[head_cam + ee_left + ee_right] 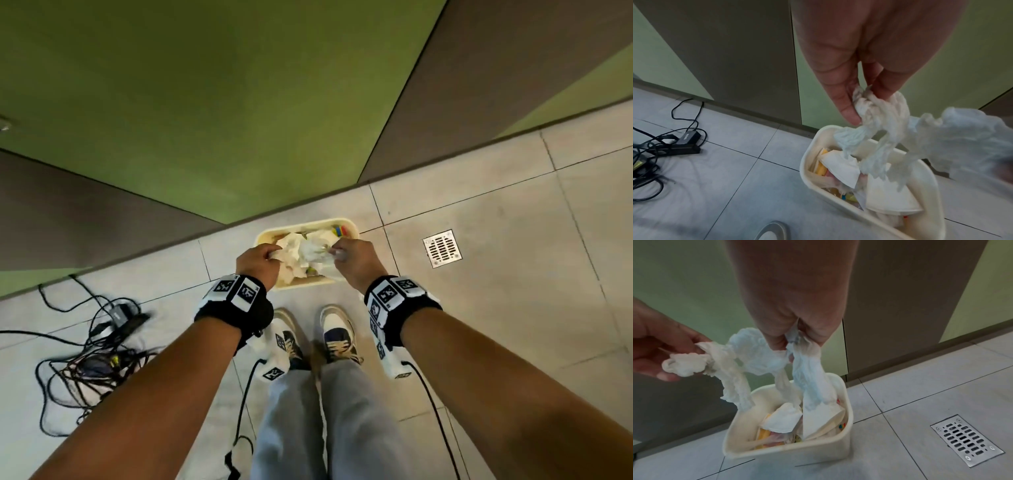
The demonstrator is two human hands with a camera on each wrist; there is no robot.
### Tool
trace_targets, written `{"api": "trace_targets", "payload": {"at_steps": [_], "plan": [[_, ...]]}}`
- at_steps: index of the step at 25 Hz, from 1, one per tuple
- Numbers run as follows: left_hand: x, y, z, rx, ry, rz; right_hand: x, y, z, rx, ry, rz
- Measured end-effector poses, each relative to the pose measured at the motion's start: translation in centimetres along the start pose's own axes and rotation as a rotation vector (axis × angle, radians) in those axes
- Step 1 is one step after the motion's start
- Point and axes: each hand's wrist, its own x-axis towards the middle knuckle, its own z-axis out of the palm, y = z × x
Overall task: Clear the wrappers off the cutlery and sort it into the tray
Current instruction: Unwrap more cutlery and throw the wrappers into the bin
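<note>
Both hands hang over a cream waste bin (301, 283) on the tiled floor. My left hand (258, 262) pinches one end of a crumpled white paper wrapper (879, 123) between thumb and fingers. My right hand (349, 258) pinches the other end, a twisted white strand (809, 369) that dangles into the bin (847, 418). The wrapper (308, 253) stretches between the two hands just above the bin's rim (804, 162). Inside the bin lie folded white napkins (783, 421) and bits of coloured packaging. No cutlery and no tray show in any view.
A tangle of black cables and a power adapter (102, 342) lies on the floor at the left. A metal floor drain (442, 248) sits to the right of the bin. Green and brown cabinet panels (239, 102) stand behind it. My shoes (339, 332) are just below the bin.
</note>
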Motion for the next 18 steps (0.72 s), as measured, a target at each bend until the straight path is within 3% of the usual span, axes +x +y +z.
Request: {"api": "trace_targets", "payload": {"at_steps": [8, 14, 18], "plan": [[7.4, -2.4, 4.5, 0.104, 0.045, -0.025, 6.0, 5.0, 6.8, -0.194, -0.105, -0.032], [10.2, -3.7, 6.7, 0.155, 0.040, -0.052, 9.2, 5.6, 8.6, -0.221, 0.055, -0.081], [10.2, -4.5, 7.0, 0.176, -0.128, -0.047, 8.9, 6.7, 9.4, -0.334, -0.113, 0.032]]}}
